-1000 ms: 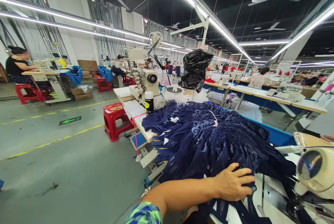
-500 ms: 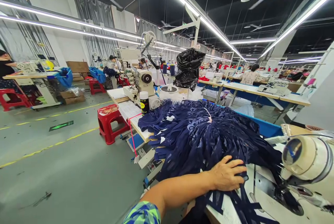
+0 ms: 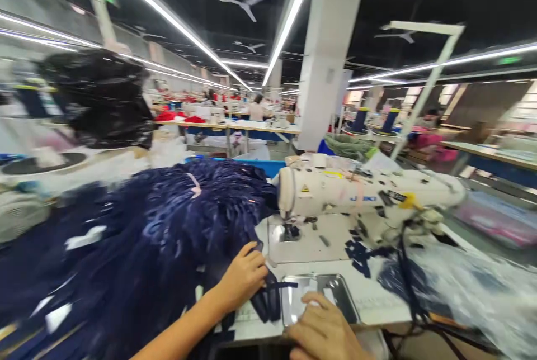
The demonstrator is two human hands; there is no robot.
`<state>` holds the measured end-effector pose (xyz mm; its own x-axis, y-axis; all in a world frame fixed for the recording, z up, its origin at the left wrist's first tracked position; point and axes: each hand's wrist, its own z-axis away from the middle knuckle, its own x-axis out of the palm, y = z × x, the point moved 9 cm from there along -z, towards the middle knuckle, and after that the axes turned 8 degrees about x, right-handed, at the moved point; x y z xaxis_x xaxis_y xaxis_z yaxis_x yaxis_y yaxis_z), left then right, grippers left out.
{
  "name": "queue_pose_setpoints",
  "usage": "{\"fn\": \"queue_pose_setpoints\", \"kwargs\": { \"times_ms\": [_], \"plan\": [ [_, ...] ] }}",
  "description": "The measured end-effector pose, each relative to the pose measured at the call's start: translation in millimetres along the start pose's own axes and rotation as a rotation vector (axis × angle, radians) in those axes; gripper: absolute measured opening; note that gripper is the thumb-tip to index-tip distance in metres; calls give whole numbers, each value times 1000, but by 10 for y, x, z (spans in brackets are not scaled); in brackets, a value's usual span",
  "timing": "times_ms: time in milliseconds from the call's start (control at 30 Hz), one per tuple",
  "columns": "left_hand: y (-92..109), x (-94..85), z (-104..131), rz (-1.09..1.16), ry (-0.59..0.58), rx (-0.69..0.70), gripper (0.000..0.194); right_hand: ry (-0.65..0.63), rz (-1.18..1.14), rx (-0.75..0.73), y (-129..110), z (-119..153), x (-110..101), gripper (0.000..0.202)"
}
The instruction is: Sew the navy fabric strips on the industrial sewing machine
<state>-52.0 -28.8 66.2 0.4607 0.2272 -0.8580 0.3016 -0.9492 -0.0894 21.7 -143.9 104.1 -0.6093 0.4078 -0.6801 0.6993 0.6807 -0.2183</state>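
Navy cloth (image 3: 210,214) is heaped toward ten o'clock from the left hand (image 3: 245,276) and touched by it; farther off, the right hand (image 3: 323,332) is seen by a metal tray (image 3: 346,293), neither grip's closure discernible.

Navy fabric pile (image 3: 168,226) hogging the table (image 3: 380,301), lol
Left hand (image 3: 245,275) is resting on its edge near 7 o'clock, right hand (image 3: 323,329) is hanging around the metal tray (image 3: 344,293) at 5, white sewing machine (image 3: 331,188) is sitting at 3.
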Motion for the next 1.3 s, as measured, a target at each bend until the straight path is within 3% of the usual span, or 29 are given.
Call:
{"fn": "queue_pose_setpoints", "kwargs": {
  "times_ms": [100,200,267,367,467,533,667,767,1000,1167,1300],
  "plan": [
    [-54,8,-229,150,17,-46,17,-125,228,261,756,100,-4,23],
    [-90,133,-465,252,17,-140,23,-223,474,556,1499,222,-166,24],
    [-112,281,-596,299,-2,-211,28,-301,620,680,1855,281,-265,24],
    [-155,512,-715,354,-41,-307,30,-399,743,787,2158,368,-371,25],
    [-200,670,-740,423,-78,-373,31,-420,736,835,2250,461,-424,26],
    [-223,706,-730,467,-82,-395,31,-382,609,839,2241,486,-396,24],
    [-216,670,-727,540,-68,-390,31,-301,71,816,2136,390,-136,27],
    [-202,635,-718,608,-62,-396,32,-355,-142,791,2024,267,99,38],
    [-288,607,-546,709,-4,-506,31,-543,-42,736,2016,245,310,14],
    [-326,594,-507,673,41,-572,27,-555,79,714,2087,264,397,11],
    [-331,509,-533,596,125,-551,26,-553,73,674,1970,220,411,12]
  ]
}}
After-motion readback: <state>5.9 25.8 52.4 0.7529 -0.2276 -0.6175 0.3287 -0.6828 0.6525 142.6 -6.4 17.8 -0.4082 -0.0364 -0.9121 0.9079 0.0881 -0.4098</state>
